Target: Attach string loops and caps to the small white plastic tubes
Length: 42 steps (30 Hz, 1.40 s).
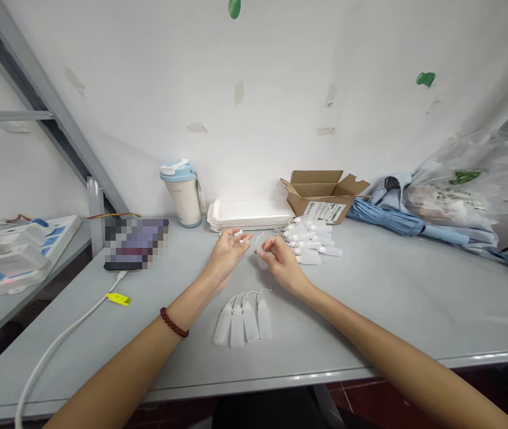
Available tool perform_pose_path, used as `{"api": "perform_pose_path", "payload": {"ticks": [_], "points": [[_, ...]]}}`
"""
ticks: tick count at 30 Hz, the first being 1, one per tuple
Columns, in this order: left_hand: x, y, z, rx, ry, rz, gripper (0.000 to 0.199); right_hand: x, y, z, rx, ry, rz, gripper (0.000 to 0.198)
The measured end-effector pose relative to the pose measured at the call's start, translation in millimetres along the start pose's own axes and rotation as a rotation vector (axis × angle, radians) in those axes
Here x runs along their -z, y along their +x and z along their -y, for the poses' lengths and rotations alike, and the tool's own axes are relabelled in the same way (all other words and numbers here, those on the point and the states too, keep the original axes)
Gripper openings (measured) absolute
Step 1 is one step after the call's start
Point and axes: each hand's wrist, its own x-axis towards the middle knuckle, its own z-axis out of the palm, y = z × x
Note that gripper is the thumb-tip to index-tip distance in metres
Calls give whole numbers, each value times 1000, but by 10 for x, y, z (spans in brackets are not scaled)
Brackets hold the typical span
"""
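My right hand (282, 260) pinches a small translucent plastic bottle (263, 262) at its neck, and a thin white cord rises above it. Close by on the left, my left hand (229, 250) has its fingers curled with a small white piece (239, 233) between the fingertips; its exact kind is too small to tell. Several similar bottles with thin cords (250, 322) lie side by side on the table in front of my hands. Beyond my right hand is a loose pile of more such bottles (312, 239).
A stack of flat white trays (251, 213) and an open cardboard box (321, 193) stand against the wall. Left of them are a lidded cup (185, 196) and a phone (140, 244) with a white cable (64, 339). A folded blue umbrella (388, 217) and plastic bag (460, 179) lie right.
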Motion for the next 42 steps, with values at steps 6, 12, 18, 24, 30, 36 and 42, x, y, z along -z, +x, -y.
{"api": "perform_pose_path", "payload": {"ticks": [6, 12, 18, 24, 30, 36, 42], "points": [[-63, -84, -44, -173, 47, 50, 59, -20, -22, -18, 23, -68, -56, 14], [-76, -109, -48, -224, 108, 256, 85, -69, -83, 37, 25, -5, -63, 24], [-77, -122, 51, -325, 393, 376, 76, -106, -88, 43, 27, 164, -57, 32], [-43, -91, 46, -414, 566, 357, 67, -114, -102, 86, -14, 120, -68, 32], [5, -48, 70, -395, 755, 379, 53, -117, -92, 74, 1, 74, -63, 28], [13, -58, 37, -349, 820, 361, 51, -75, -98, 88, -41, -9, -41, 24], [17, -32, 45, -303, 769, 287, 49, -36, -108, 96, -86, -35, 3, 22]]}}
